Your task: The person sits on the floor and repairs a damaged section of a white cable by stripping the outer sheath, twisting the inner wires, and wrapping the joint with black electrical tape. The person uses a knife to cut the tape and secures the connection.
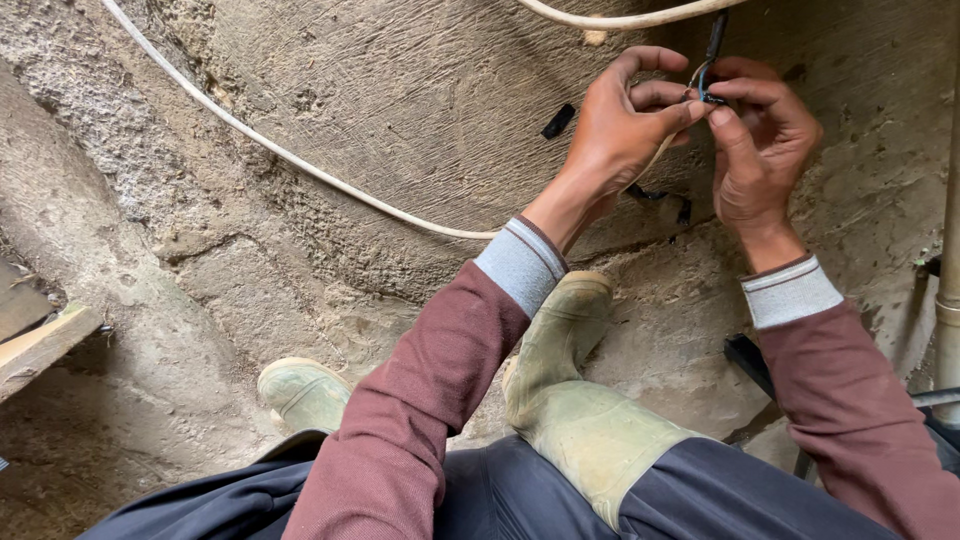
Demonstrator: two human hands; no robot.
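My left hand point(625, 120) and my right hand point(760, 140) meet at the upper right, above a rough concrete floor. Both pinch the end of a thin black wire point(712, 45) that rises toward the top edge; its tip, between my fingertips, shows a small blue and pale bit. A white cable point(300, 160) runs in a long curve across the floor toward my left hand; I cannot tell whether that hand holds it. Both arms wear maroon sleeves with grey cuffs.
Small black scraps point(558, 121) lie on the concrete near my hands. My two pale green rubber boots point(560, 380) stand below. A wooden plank point(40, 345) sits at the left edge, a pale pipe point(948, 300) at the right edge, a dark tool point(750, 360) beside it.
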